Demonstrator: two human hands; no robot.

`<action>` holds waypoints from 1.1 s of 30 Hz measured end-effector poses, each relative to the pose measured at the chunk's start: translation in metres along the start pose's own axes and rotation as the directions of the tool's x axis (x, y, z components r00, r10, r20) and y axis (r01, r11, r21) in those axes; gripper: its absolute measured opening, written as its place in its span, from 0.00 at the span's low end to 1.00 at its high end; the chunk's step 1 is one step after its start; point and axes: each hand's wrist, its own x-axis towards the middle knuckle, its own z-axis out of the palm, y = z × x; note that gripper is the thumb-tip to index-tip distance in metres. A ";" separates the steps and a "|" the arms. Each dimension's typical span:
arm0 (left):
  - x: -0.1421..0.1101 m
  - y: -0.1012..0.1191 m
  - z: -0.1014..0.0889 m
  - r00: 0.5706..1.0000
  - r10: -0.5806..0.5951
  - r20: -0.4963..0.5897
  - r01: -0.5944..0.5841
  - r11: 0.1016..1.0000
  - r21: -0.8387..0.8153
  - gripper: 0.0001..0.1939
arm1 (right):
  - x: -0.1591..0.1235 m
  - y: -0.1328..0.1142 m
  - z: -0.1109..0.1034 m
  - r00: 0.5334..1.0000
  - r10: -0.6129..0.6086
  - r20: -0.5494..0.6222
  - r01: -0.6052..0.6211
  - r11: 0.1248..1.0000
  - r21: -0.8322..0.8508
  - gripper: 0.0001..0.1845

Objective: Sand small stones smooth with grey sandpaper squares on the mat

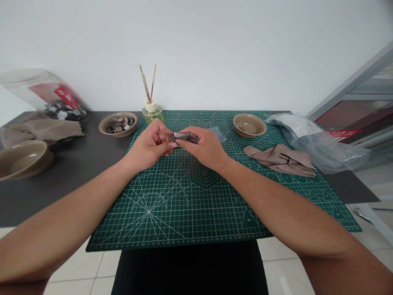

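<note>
Between both hands is a small grey folded piece point(189, 137), thin like cloth or paper, with a pale edge; its exact kind cannot be made out. My left hand point(153, 144) pinches its left end between thumb and fingers. At the other end, my right hand point(204, 146) is closed on it, thumb towards the left fingertips. The piece is held above a green cutting mat point(166, 221) marked with white lines. Partly hidden behind my right hand, a light blue flat piece point(218, 133) lies on the mat.
Left of the mat stand a bowl of dark and pale pieces point(118, 124), another bowl point(24, 159), a brown cloth point(43, 129) and a clear bag point(58, 96). A reed diffuser point(152, 111) is behind. To the right are a bowl point(249, 125), a crumpled cloth point(281, 159) and a plastic bag point(319, 143).
</note>
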 end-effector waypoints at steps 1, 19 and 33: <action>0.000 0.000 0.000 1.000 0.004 -0.001 -0.004 1.000 -0.002 0.23 | 0.000 0.000 0.000 1.000 -0.007 0.002 0.007 1.000 0.007 0.11; -0.001 0.000 0.001 1.000 0.015 0.017 -0.016 1.000 0.022 0.21 | 0.000 0.001 0.002 0.998 -0.055 -0.043 0.057 0.998 0.037 0.07; -0.003 0.001 -0.001 1.000 -0.007 -0.007 0.008 1.000 0.027 0.21 | 0.000 0.000 0.002 0.999 -0.039 -0.023 0.039 0.998 0.039 0.07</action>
